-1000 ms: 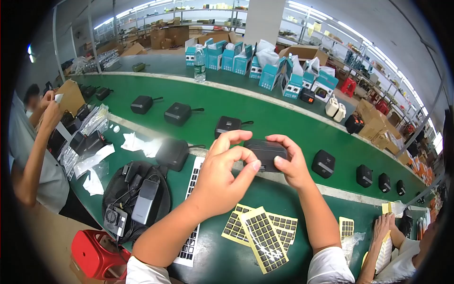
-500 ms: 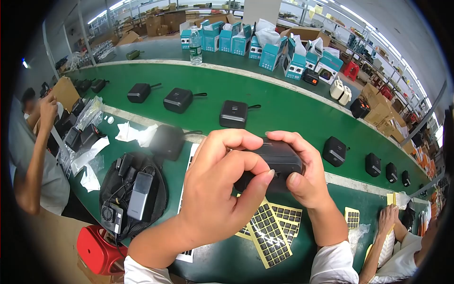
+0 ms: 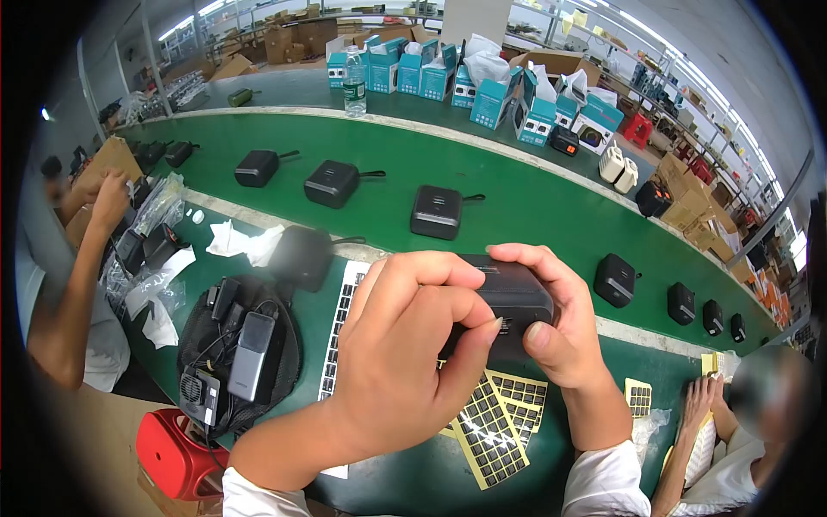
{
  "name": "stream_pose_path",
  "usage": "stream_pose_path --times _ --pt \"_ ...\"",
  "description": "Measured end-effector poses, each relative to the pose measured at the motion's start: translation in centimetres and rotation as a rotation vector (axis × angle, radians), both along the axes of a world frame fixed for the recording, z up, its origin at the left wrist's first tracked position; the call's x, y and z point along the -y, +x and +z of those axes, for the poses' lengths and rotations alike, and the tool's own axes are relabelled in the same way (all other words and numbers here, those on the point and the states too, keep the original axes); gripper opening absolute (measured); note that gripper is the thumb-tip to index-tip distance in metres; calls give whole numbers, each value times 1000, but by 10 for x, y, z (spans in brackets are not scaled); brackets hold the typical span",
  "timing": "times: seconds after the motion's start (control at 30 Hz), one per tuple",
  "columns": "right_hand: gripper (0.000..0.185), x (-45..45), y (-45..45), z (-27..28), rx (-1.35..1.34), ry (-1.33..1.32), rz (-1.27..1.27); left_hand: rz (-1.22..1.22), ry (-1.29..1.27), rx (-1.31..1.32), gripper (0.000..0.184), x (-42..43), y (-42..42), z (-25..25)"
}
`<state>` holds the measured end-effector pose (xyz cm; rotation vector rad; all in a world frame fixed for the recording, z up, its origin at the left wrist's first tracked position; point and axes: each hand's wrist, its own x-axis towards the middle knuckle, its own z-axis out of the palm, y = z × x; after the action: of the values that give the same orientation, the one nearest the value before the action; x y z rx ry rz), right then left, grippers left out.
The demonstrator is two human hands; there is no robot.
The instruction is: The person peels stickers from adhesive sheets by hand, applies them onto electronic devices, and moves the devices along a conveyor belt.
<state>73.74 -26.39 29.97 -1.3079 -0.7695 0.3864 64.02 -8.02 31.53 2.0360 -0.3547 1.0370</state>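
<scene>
My right hand (image 3: 562, 320) is closed around the right side of a black box-shaped device (image 3: 521, 291), holding it up above the table. Thumb and index finger of my left hand (image 3: 405, 345) are pinched together at a small port-like slot on the device's near face. Whatever sits between those fingertips is too small to make out. Below the hands lie yellow-backed sheets of small black stickers (image 3: 491, 435), overlapping each other. A white sheet with black marks (image 3: 338, 332) is partly hidden behind my left wrist.
Several similar black devices (image 3: 437, 211) stand on the green conveyor belt (image 3: 525, 207). A mesh bag (image 3: 289, 353) with chargers and cables lies left, near a red stool (image 3: 177, 457). Teal boxes (image 3: 494, 103) and a water bottle (image 3: 354, 84) stand beyond. Co-workers' hands (image 3: 705, 398) are at both sides.
The devices on the belt have shifted slightly right. My hands have dropped a little, the left still pinched at the device's slot. The left co-worker's hand has moved right.
</scene>
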Motion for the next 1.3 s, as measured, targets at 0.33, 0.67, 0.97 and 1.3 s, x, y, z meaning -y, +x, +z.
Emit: stream_pose_path --times 0.33,0.67,0.97,1.3 --pt "80 4 6 -1 138 -50 -28 -53 -95 257 34 1 17 -9" --pt "60 58 152 -88 73 -178 -600 245 88 -300 24 -74 26 -26" --pt "71 74 113 -73 848 -946 -670 -89 135 -810 14 -33 -16 -95" --pt "42 15 11 -97 589 -743 339 -268 210 -645 34 -10 -24 -126"
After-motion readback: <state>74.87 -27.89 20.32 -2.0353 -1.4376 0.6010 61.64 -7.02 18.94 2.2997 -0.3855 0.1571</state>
